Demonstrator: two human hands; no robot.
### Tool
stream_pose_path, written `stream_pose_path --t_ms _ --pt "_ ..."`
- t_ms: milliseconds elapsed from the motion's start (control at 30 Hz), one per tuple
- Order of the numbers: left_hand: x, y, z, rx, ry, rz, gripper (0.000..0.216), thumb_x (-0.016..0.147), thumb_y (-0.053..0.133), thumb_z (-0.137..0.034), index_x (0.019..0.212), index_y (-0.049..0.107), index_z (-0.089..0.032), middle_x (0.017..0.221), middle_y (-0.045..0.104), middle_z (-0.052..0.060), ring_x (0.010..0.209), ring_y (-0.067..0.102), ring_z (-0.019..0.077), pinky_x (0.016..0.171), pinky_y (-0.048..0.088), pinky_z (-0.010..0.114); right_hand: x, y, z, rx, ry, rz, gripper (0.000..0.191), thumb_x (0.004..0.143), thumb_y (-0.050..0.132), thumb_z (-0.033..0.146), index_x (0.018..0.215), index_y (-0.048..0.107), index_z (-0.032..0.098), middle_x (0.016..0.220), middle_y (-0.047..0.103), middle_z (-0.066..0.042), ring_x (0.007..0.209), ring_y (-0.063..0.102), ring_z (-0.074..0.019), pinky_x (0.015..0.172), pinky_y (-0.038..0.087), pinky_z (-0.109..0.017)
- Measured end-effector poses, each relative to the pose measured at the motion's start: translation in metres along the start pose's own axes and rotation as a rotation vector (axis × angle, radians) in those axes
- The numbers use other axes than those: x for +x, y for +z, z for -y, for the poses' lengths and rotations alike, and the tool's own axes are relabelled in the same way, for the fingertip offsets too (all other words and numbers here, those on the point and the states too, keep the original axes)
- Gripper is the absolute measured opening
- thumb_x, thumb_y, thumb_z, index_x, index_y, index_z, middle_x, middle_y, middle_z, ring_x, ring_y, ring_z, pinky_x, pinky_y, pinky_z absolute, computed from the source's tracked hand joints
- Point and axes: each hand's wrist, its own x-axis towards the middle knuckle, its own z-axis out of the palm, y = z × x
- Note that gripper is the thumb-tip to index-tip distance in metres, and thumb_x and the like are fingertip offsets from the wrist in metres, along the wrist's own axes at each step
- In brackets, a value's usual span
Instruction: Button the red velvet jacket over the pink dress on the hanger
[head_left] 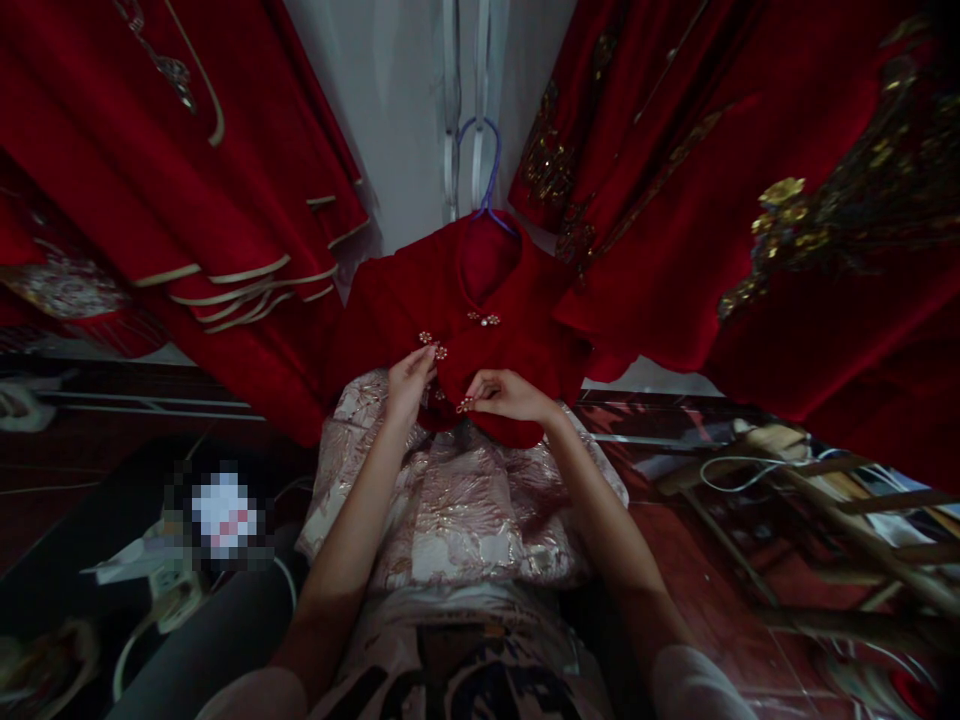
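Red garments with gold trim (660,240) hang to the right of the red jacket, and red garments with pale edging (247,170) hang to its left. The red jacket (397,290) itself hangs between them, its front facing the person. A wooden frame (832,500) stands well to the right of the jacket and lower than it. A pale, shiny patterned cloth (457,510) spreads just below the jacket, across the person's lap. The blue hanger (495,165) rises from the jacket's neck. Both hands are at the jacket's front: the right hand (510,395) pinches a small flower clasp (464,405) near the jacket's lower edge; the left hand (411,382) has its fingertips drawn together just beside an upper flower clasp (441,353) on the jacket, though I cannot tell whether they grip it. Smallest is the collar clasp (484,320), just below the jacket's neck opening.
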Motion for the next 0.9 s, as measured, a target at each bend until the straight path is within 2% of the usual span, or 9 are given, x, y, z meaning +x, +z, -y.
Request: stream_pose_path --t_ms 200,400,467,567,600,667,767,900 --pt "0.002 0.002 -0.005 -0.058 -0.055 -0.008 0.043 0.068 0.077 -0.042 0.100 0.071 -0.015 0.118 0.069 0.013 0.105 0.066 0.0194 0.088 0.051 0.029 -0.003 -0.004 0.005 0.043 0.027 0.037 0.020 0.077 0.071 0.033 0.084 0.062 0.016 0.081 0.072 -0.003 0.073 0.066 -0.0111 0.072 0.052 -0.025" --pt "0.006 0.009 -0.004 0.117 0.045 -0.119 0.025 0.073 0.067 -0.032 0.089 0.068 -0.014 0.100 0.074 0.009 0.091 0.068 0.0167 0.077 0.052 0.025 -0.002 -0.002 0.008 0.035 0.040 0.035 0.019 0.077 0.071 0.032 0.082 0.062 0.016 0.080 0.071 -0.002 0.073 0.066 -0.0114 0.072 0.052 -0.026" --pt "0.004 0.011 -0.007 0.182 0.058 -0.079 0.023 0.075 0.066 -0.032 0.089 0.066 -0.014 0.095 0.073 0.007 0.085 0.067 0.0148 0.072 0.050 0.023 -0.002 -0.001 0.008 0.038 0.034 0.036 0.019 0.077 0.071 0.032 0.083 0.061 0.016 0.080 0.071 -0.002 0.073 0.066 -0.0117 0.072 0.053 -0.027" --pt "0.000 0.018 -0.013 0.279 0.023 0.109 0.031 0.080 0.064 -0.041 0.097 0.065 -0.014 0.086 0.072 0.005 0.073 0.065 0.0132 0.063 0.048 0.022 -0.003 -0.002 0.009 0.030 0.036 0.039 0.020 0.077 0.070 0.033 0.084 0.061 0.016 0.082 0.070 -0.003 0.074 0.065 -0.0122 0.073 0.052 -0.027" --pt "-0.001 0.022 -0.016 0.320 0.059 0.172 0.033 0.082 0.063 -0.043 0.097 0.066 -0.014 0.085 0.071 0.005 0.073 0.064 0.0134 0.065 0.049 0.023 -0.004 -0.003 0.010 0.021 0.043 0.050 0.021 0.077 0.070 0.033 0.084 0.061 0.016 0.082 0.070 -0.003 0.074 0.065 -0.0123 0.073 0.051 -0.028" --pt "-0.002 0.031 -0.022 0.413 0.236 0.253 0.030 0.085 0.061 -0.042 0.098 0.065 -0.015 0.090 0.070 0.005 0.081 0.065 0.0144 0.075 0.051 0.026 -0.007 -0.006 0.011 -0.004 0.070 0.100 0.022 0.075 0.072 0.033 0.084 0.061 0.016 0.081 0.069 -0.003 0.073 0.063 -0.0120 0.073 0.051 -0.028" --pt "0.001 0.045 -0.032 0.595 0.563 0.248 0.023 0.091 0.056 -0.035 0.108 0.062 -0.019 0.104 0.067 0.006 0.094 0.064 0.0146 0.089 0.050 0.029 -0.012 -0.011 0.013 -0.034 0.119 0.194 0.021 0.072 0.072 0.029 0.084 0.060 0.016 0.080 0.066 -0.001 0.072 0.061 -0.0111 0.072 0.049 -0.027" --pt "0.007 0.053 -0.049 0.913 0.752 0.226 0.027 0.097 0.046 -0.033 0.119 0.057 -0.022 0.112 0.059 0.007 0.092 0.062 0.0149 0.081 0.054 0.029 -0.018 -0.016 0.016 -0.057 0.160 0.218 0.021 0.070 0.071 0.027 0.083 0.059 0.016 0.080 0.065 0.000 0.072 0.060 -0.0107 0.070 0.048 -0.026"
